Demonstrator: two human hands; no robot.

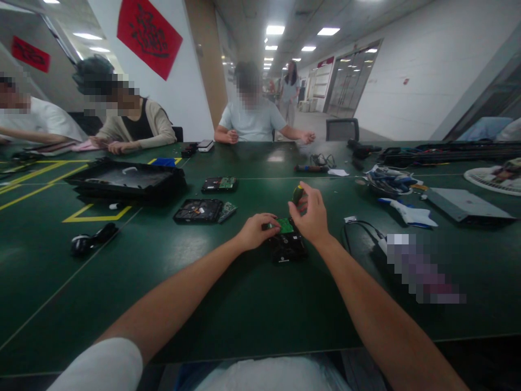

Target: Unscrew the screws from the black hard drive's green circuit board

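Observation:
A black hard drive (pixel 287 247) with a green circuit board (pixel 286 226) on top lies on the dark green table (pixel 228 304) in front of me. My left hand (pixel 255 230) rests on the drive's left edge, fingers on the board. My right hand (pixel 311 213) is shut on a screwdriver with a green and black handle (pixel 298 193), held upright over the drive's far right corner.
Two more drives (pixel 198 210) (pixel 220 184) lie further left, behind them a black tray (pixel 126 182). A black cable (pixel 93 239) lies at left. At right are a cable loop (pixel 358 231), a glove (pixel 409 213) and a grey flat box (pixel 468 205). Three people sit across the table.

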